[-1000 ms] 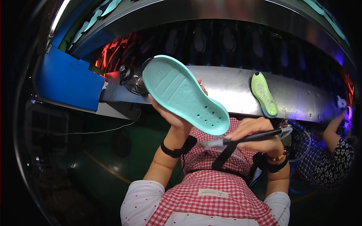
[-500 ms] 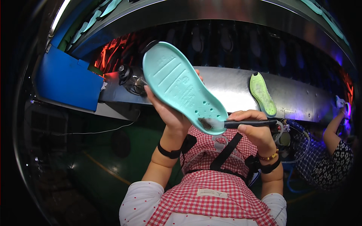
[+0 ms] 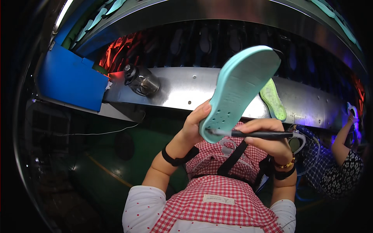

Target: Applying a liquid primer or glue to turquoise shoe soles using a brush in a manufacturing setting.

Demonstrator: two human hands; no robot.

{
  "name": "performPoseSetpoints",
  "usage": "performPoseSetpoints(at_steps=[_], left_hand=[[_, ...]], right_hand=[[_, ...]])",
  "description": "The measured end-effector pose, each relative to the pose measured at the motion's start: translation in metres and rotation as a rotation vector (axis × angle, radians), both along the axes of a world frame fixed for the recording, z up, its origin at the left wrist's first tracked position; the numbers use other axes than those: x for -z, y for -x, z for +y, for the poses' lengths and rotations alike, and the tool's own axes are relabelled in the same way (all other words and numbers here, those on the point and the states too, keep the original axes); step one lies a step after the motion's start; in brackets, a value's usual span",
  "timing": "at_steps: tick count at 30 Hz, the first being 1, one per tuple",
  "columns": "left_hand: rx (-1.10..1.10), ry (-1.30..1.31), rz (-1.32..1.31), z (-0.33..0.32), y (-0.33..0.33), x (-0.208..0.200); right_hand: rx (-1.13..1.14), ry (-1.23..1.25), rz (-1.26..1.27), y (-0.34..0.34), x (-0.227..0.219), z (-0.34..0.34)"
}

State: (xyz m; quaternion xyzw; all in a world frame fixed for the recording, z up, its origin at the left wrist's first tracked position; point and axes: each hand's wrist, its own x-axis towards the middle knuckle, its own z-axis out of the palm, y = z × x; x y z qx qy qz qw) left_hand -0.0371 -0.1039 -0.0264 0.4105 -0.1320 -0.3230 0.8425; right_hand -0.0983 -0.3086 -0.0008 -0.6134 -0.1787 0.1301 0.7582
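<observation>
Your left hand (image 3: pixel 194 126) clamped the teal shoe sole (image 3: pixel 239 87) upright above the metal ledge (image 3: pixel 182 91) so your right hand (image 3: pixel 268 136), fingers closed on the brush (image 3: pixel 256 134), reached its lower edge.

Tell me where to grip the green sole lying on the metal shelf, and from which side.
Take the green sole by its lower, near end, coming from the person's side, probably with the right hand, which is nearer. It lies flat and lengthwise on the metal shelf, its near end by the front edge, while the raised teal sole in the left hand hides its far end.
</observation>
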Motion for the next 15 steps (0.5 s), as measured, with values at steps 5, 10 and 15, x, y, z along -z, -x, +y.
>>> performPoseSetpoints(at_steps=[5, 10, 15], left_hand=[[0.173, 0.018, 0.197, 0.007, -0.007, -0.001], [0.293, 0.099, 0.308, 0.015, -0.012, -0.006], [0.419, -0.312, 0.073, 0.019, -0.012, -0.03]], right_hand=[[-0.165, 0.157, -0.316, -0.006, -0.008, -0.006], [-0.13, 0.164, -0.374, -0.009, -0.023, -0.016], [-0.334, 0.332, -0.408, -0.013, -0.027, -0.024]])
